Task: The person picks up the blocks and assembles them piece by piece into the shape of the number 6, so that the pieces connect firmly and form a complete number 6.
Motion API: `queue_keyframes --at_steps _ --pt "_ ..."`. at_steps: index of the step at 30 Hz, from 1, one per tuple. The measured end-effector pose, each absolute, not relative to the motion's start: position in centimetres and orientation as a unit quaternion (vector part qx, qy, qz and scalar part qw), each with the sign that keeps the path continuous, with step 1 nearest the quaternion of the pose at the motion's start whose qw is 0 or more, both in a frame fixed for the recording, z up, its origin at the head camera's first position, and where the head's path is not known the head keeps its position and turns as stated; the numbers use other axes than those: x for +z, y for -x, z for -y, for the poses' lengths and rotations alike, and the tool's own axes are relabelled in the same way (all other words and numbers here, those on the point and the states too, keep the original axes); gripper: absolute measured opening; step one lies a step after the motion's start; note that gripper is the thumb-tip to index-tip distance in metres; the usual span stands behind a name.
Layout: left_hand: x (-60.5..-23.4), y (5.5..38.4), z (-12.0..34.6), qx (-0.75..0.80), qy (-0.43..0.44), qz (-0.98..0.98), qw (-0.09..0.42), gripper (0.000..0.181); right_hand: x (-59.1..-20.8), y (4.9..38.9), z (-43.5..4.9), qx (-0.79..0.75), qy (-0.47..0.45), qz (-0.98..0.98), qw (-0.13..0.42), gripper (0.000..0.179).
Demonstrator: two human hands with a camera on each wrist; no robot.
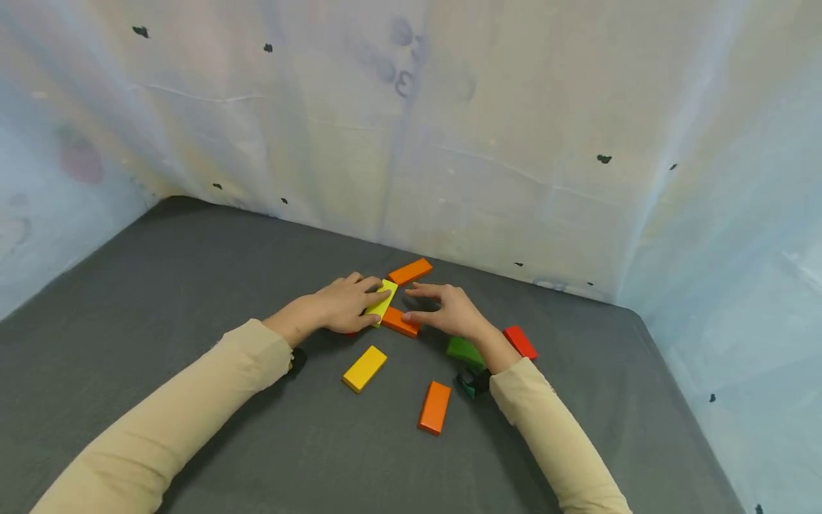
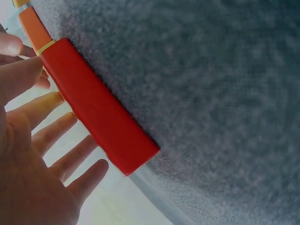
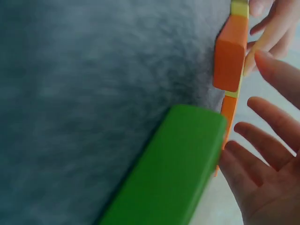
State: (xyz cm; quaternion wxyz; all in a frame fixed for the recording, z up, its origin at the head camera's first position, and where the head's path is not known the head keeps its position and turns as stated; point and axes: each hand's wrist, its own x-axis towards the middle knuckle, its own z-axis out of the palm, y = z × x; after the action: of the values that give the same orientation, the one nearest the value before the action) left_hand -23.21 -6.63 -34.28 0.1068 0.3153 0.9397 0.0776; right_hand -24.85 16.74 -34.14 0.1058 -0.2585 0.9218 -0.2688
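In the head view, my left hand reaches over a yellow block, thumb and forefinger laid on it. Its fingers look long and spread in the left wrist view. A red block lies just under that palm, mostly hidden in the head view. My right hand hovers on the other side, thumb and fingers apart with nothing between them. Its thumb tip overlaps an orange block that sits against the yellow one. Below the right wrist lies a green block.
Another orange block lies behind the hands. Nearer me are a second yellow block and an orange block. A red block lies right of the right wrist. A pale curtain borders the dark grey surface.
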Motion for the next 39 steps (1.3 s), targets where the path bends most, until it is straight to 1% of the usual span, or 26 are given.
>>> queue_keyframes --at_steps 5,9,14,25,39 --pt "-34.2 23.1 6.8 0.084 -0.307 -0.941 0.116 0.057 -34.4 24.0 -17.2 -0.282 0.307 -0.901 0.120 0.052" --pt "-34.3 23.0 6.8 0.090 -0.307 -0.940 0.117 0.058 -34.5 23.5 -17.4 -0.285 0.320 -0.895 0.125 0.049" --pt "-34.4 22.8 6.8 0.102 -0.296 -0.941 0.131 0.058 -34.7 23.0 -17.6 -0.281 0.332 -0.891 0.129 0.044" --pt "-34.7 23.1 6.7 0.111 -0.297 -0.937 0.146 0.059 -34.7 22.9 -17.7 -0.263 0.340 -0.894 0.127 0.039" --pt "-34.4 23.1 6.7 0.115 -0.305 -0.934 0.145 0.058 -34.3 23.4 -17.9 -0.250 0.343 -0.895 0.135 0.038"
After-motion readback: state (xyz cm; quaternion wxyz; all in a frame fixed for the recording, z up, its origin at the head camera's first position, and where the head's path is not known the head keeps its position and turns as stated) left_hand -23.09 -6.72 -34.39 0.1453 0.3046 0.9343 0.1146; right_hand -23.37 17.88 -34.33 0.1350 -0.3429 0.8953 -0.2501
